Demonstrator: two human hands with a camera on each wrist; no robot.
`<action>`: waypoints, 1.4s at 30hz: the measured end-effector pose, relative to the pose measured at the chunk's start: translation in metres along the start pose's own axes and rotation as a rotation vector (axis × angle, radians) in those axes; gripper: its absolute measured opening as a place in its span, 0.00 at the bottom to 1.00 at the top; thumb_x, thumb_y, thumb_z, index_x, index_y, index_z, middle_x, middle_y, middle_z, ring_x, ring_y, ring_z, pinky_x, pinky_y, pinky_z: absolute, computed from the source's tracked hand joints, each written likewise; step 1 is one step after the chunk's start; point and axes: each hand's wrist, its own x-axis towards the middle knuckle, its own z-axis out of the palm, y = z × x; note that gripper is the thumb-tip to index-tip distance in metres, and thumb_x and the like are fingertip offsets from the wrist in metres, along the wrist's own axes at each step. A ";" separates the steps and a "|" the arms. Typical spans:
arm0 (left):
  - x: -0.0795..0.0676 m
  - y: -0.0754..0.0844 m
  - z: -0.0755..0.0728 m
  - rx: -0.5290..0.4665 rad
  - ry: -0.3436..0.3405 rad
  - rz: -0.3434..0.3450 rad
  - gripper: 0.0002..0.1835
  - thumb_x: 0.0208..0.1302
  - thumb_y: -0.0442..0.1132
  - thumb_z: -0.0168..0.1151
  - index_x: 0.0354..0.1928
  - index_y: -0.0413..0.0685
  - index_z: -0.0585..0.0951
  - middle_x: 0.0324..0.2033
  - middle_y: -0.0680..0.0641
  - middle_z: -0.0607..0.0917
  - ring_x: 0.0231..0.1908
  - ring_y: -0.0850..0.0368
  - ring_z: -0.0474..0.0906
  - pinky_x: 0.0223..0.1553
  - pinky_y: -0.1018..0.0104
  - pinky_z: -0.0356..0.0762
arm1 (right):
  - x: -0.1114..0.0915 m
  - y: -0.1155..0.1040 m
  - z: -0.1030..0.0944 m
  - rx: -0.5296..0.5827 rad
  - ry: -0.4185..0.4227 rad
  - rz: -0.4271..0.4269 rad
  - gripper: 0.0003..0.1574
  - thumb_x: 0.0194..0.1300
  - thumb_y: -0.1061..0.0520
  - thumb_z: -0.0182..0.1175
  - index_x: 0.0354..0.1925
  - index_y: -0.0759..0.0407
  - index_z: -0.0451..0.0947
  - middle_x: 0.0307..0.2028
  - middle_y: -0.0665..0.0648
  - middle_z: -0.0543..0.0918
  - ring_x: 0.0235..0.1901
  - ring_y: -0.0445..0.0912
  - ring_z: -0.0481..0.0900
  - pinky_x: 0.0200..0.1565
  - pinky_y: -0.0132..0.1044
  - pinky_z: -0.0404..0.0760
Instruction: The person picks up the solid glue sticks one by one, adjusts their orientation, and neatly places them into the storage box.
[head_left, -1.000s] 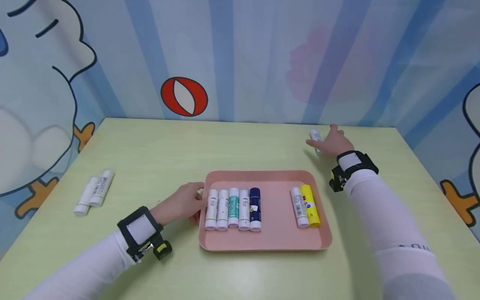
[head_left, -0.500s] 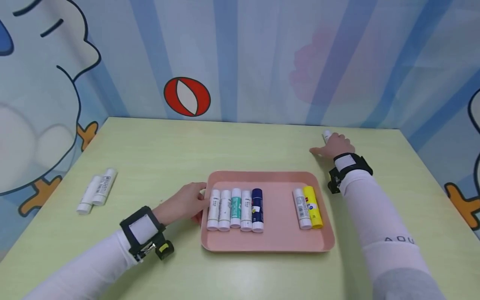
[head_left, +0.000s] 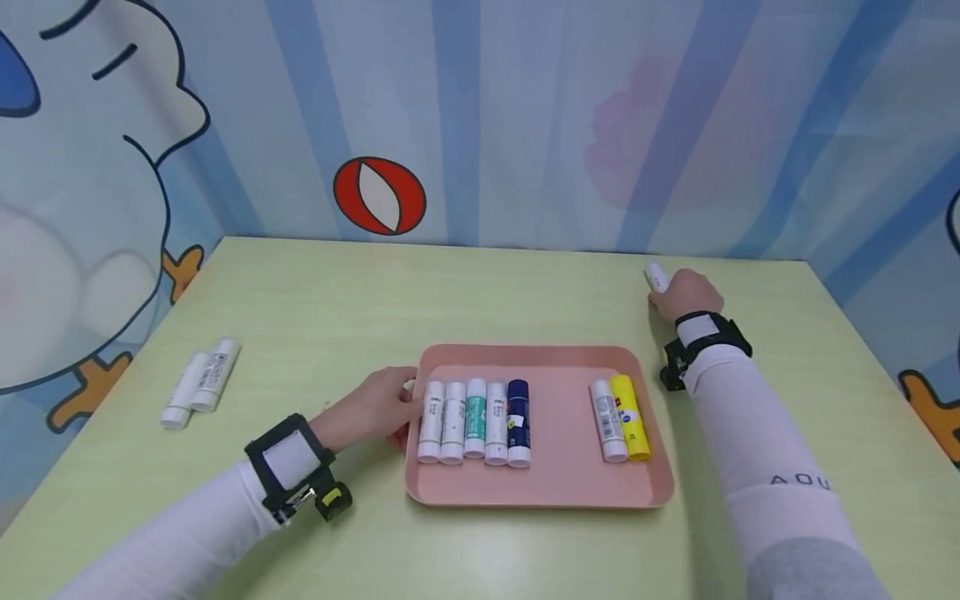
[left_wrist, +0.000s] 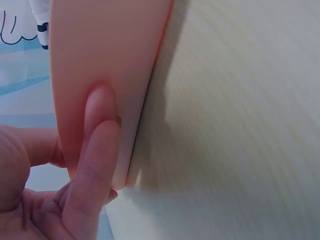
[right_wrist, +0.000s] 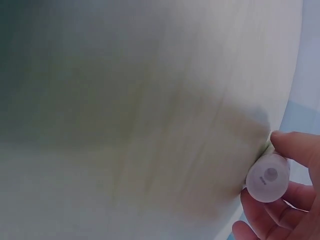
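Note:
At the back right of the table, my right hand grips a white glue stick between thumb and fingers; its round end faces the camera in the right wrist view. My left hand holds the left edge of a pink tray, thumb over the rim and fingers against the outer wall. Inside the tray, several glue sticks stand side by side at the left: white ones, a green-labelled one and a dark blue one. To the right lie a white one and a yellow one.
Two white glue sticks lie together on the table at the left. A printed curtain with a red and white ball stands behind the table's back edge. Each wrist wears a strapped camera.
My right hand has come down onto the white glue stick at the back, and its fingers have closed round it. The left hand keeps its hold on the tray. The head view has shifted slightly.

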 end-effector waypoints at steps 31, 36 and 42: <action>-0.001 -0.004 -0.013 -0.003 -0.010 0.014 0.28 0.69 0.31 0.53 0.69 0.31 0.60 0.28 0.42 0.81 0.19 0.54 0.80 0.23 0.62 0.81 | -0.056 -0.061 -0.053 0.281 0.102 -0.374 0.24 0.69 0.49 0.58 0.49 0.69 0.78 0.40 0.67 0.75 0.30 0.55 0.69 0.25 0.43 0.67; 0.000 -0.005 -0.012 0.005 -0.009 0.014 0.28 0.69 0.30 0.53 0.69 0.31 0.60 0.27 0.43 0.81 0.19 0.54 0.80 0.23 0.62 0.81 | -0.081 -0.070 -0.055 0.282 0.009 -0.445 0.22 0.68 0.52 0.60 0.51 0.69 0.79 0.39 0.65 0.73 0.33 0.54 0.68 0.26 0.41 0.67; -0.001 -0.003 -0.013 0.004 -0.006 0.011 0.28 0.69 0.30 0.52 0.68 0.30 0.60 0.27 0.42 0.81 0.19 0.55 0.79 0.23 0.62 0.81 | -0.110 -0.080 -0.055 0.272 -0.196 -0.421 0.20 0.68 0.51 0.61 0.47 0.67 0.79 0.37 0.62 0.76 0.33 0.52 0.72 0.28 0.37 0.73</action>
